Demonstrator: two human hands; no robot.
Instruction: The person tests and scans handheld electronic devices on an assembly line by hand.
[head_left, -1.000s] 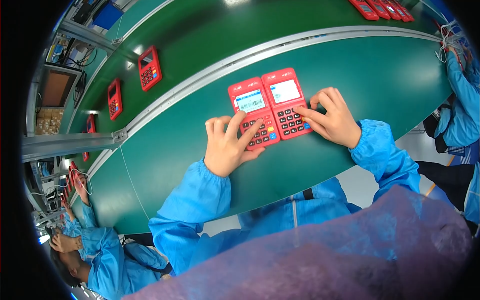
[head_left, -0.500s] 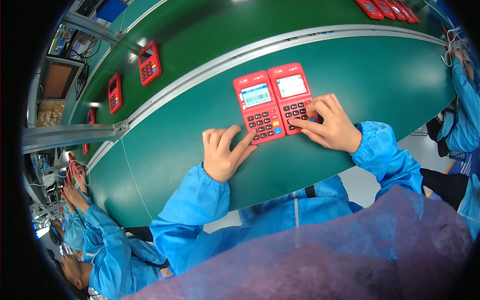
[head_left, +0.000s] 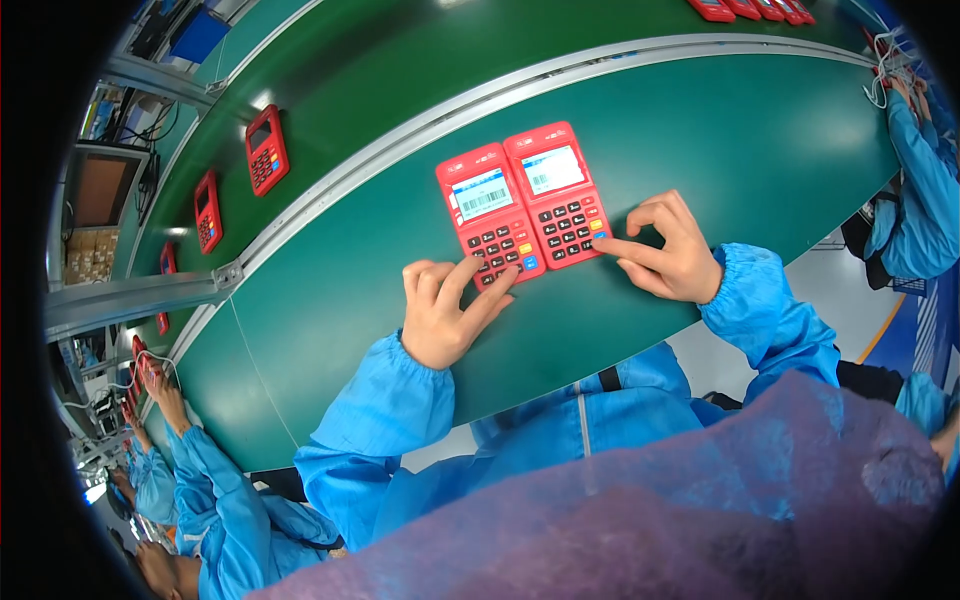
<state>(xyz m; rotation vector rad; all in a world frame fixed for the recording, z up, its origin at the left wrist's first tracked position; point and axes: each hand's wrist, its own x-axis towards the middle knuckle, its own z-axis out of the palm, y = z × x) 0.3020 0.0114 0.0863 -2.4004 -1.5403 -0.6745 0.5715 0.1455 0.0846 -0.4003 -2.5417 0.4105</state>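
Two red card payment terminals lie side by side, their screens lit and showing barcodes. On the left terminal (head_left: 490,215), the fingertips of my left hand (head_left: 440,315) rest over the lower part of the keypad, fingers apart. My right hand (head_left: 670,255) is at the lower right corner of the right terminal (head_left: 553,195). Its index finger points out to the blue key there, while the other fingers bend loosely above the table. Neither hand grips anything. Fingers of my left hand cover some of the left terminal's keys.
The green table (head_left: 370,250) ends at a metal rail (head_left: 420,120). Beyond it, more red terminals lie on a darker green surface, such as one terminal (head_left: 267,150) at the left. A metal bar (head_left: 140,305) juts in from the left. Co-workers in blue sleeves work at both sides.
My right index finger has moved from the lower left keys to the blue key at the lower right. My left fingers sit further onto their keypad. The whole view has shifted slightly.
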